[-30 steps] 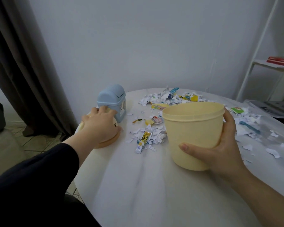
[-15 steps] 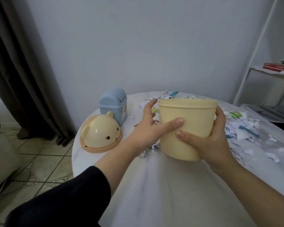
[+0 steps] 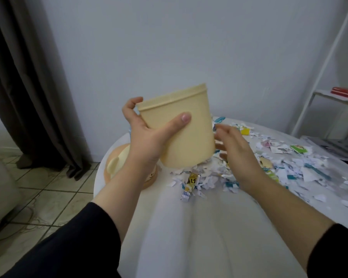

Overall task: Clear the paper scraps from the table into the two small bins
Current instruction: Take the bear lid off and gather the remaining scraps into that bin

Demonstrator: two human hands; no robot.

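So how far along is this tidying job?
Barely started. Done: the domed lid is off and lies on the table. In hand: the left hand grips the yellow bin, lifted and tilted, the right hand open beside it. Left: paper scraps cover much of the table.

Black long sleeves (image 3: 72, 243) pushed up both bare forearms

Two hands (image 3: 147, 143) (image 3: 235, 155), one bin (image 3: 193, 149), one lid (image 3: 117, 163), many scraps (image 3: 289, 167).

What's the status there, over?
Left hand grips yellow bin, lifted, tilted. Right hand open beside it. Paper scraps litter table. Bear lid off, nothing blocking.
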